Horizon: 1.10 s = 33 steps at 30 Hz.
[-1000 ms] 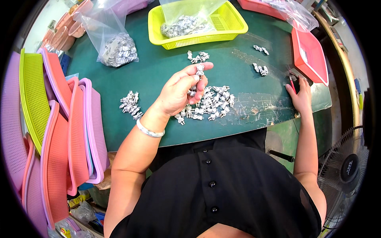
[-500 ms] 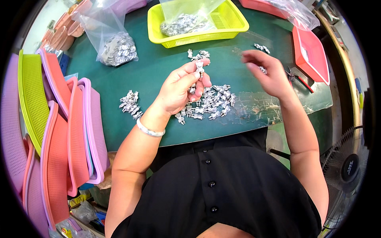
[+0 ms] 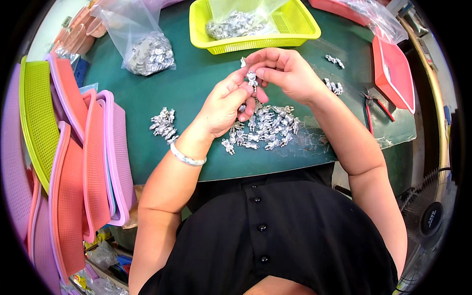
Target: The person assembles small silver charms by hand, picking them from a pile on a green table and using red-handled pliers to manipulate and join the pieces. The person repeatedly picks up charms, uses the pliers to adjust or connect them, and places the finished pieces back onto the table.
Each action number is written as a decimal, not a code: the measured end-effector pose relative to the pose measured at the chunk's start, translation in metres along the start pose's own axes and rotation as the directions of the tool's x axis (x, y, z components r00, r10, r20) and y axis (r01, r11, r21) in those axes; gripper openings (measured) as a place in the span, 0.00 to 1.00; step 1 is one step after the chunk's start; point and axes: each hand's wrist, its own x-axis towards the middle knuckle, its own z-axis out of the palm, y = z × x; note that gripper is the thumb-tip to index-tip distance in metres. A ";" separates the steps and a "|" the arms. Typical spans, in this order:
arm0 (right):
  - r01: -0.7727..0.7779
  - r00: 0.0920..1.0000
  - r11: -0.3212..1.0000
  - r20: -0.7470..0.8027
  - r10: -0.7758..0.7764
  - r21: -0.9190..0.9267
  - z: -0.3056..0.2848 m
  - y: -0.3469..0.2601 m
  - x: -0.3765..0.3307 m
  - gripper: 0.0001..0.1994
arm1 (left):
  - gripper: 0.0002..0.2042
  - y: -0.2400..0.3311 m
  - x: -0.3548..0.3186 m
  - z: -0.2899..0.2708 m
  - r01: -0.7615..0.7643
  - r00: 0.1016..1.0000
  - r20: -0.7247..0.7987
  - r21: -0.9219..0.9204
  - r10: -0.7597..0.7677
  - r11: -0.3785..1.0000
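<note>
Green matting covers the worktable (image 3: 147, 103), and above it both hands meet over one small silver figure charm (image 3: 252, 79). The left hand (image 3: 227, 104) pinches the charm between thumb and fingertips, other fingers curled under; the right hand (image 3: 286, 73) closes its fingertips on the same piece from the other side. Just below lies a loose pile of matching charms (image 3: 263, 129), with a smaller cluster (image 3: 163, 126) to the left and a few strays (image 3: 334, 86) to the right. Farther off sit a yellow basket (image 3: 255, 24), a clear bag of charms (image 3: 150, 54), red-handled pliers (image 3: 376, 105) and stacked plastic trays (image 3: 73, 162). The piece is tiny and smooth; a slack pinch could likely drop it into the pile, where it would be lost among identical ones.
</note>
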 end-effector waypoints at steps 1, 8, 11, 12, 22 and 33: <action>0.002 1.000 1.000 -0.008 -0.002 0.007 0.000 0.001 -0.001 0.11 | 0.22 0.000 0.000 0.000 0.005 1.000 0.004 0.002 -0.005 1.000; -0.024 0.998 0.997 -0.050 0.028 0.077 0.002 0.003 -0.009 0.11 | 0.19 -0.001 0.000 0.001 0.075 0.996 0.042 -0.060 -0.072 0.995; -0.027 0.999 0.997 -0.035 0.029 0.066 -0.004 0.009 -0.008 0.11 | 0.18 -0.001 0.002 -0.003 0.104 0.992 0.076 -0.108 -0.096 0.989; -0.030 0.999 0.998 -0.032 0.032 0.060 -0.004 0.008 -0.008 0.11 | 0.18 -0.001 0.002 -0.003 0.115 0.991 0.088 -0.123 -0.104 0.986; -0.020 1.000 0.998 -0.022 0.021 0.051 -0.004 0.004 -0.010 0.11 | 0.18 -0.001 0.001 -0.003 0.118 0.991 0.084 -0.126 -0.108 0.985; -0.039 0.999 0.998 -0.016 0.040 0.054 -0.006 0.005 -0.010 0.12 | 0.18 0.000 0.002 -0.004 0.139 0.986 0.113 -0.143 -0.124 0.980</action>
